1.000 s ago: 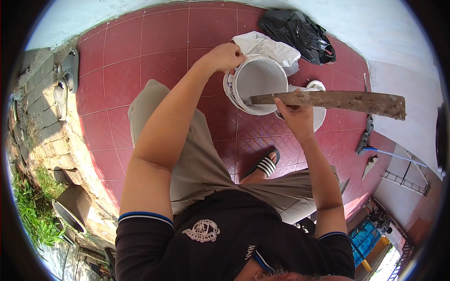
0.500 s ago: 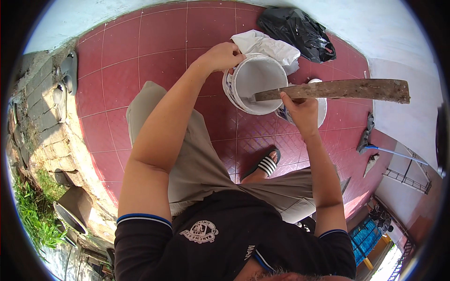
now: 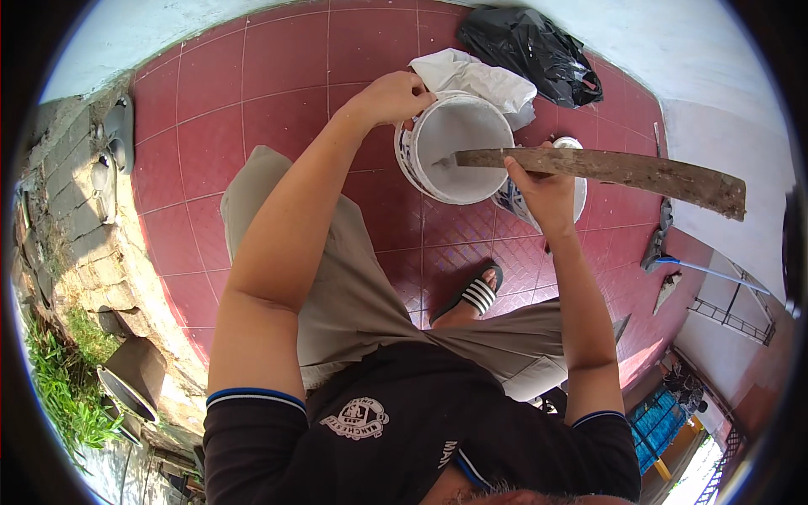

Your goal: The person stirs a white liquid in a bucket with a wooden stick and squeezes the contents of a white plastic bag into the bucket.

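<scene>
A white plastic bucket (image 3: 410, 160) stands before me, its inside coated pale grey-white. My left hand (image 3: 396, 99) grips the bucket's rim at the upper left, fingers curled over the edge. A long, flat wooden stick (image 3: 640, 168) is held in my right hand (image 3: 545, 189), thumb on top of it. One end of the stick dips into the bucket's mouth; the other sticks out far to the right. A second, smaller white bucket (image 3: 581, 198) stands to the right, partly hidden by my right hand and the stick.
Behind the bucket lies a crumpled white sack (image 3: 471, 77), with a black plastic bag (image 3: 534, 52) beyond it against the wall. Red tiles (image 3: 286, 93) cover the floor. Grey shoes (image 3: 122, 135) lie at the left edge. A blue-handled tool (image 3: 707, 273) rests at the right.
The stick has swung in my right hand: its outer end is lower and a little further right, its inner end slightly higher in the bucket. My left hand stays on the rim.
</scene>
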A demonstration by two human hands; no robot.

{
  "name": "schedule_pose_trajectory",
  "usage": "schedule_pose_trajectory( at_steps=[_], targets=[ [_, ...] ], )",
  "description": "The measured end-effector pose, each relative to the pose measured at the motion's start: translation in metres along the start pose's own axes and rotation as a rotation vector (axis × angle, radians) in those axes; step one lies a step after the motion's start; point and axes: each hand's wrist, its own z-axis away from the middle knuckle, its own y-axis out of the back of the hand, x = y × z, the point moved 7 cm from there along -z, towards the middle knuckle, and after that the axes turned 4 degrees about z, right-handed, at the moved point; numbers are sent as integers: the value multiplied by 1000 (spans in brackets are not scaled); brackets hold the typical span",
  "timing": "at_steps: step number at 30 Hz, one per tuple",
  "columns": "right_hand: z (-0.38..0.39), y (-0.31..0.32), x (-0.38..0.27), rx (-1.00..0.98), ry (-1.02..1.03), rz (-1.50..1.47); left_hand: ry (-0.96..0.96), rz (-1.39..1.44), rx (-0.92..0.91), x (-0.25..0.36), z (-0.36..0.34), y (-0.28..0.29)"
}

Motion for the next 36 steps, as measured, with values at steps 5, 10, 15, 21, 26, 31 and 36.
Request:
schedule_pose_trajectory(
  at_steps=[5,10,15,21,26,31,36],
  targets=[
    [-10,-1,-6,150,173,136,5,-16,-30,2,-2,-5],
    [3,-20,-6,-144,40,135,-2,40,-13,-5,-2,-2],
    [-3,11,-8,92,132,90,-2,26,-12,-4,-3,-3],
    [-3,-24,-12,-84,149,75,-2,25,-5,-2,1,-3],
    [-3,-6,2,-160,-36,80,-12,42,-9,-2,1,-2],
    [-10,2,-17,69,179,227,-10,39,4,-3,1,-2],
    [-1,-25,-16,-102,150,67,-19,37,-2,-5,1,-3]
  ],
)
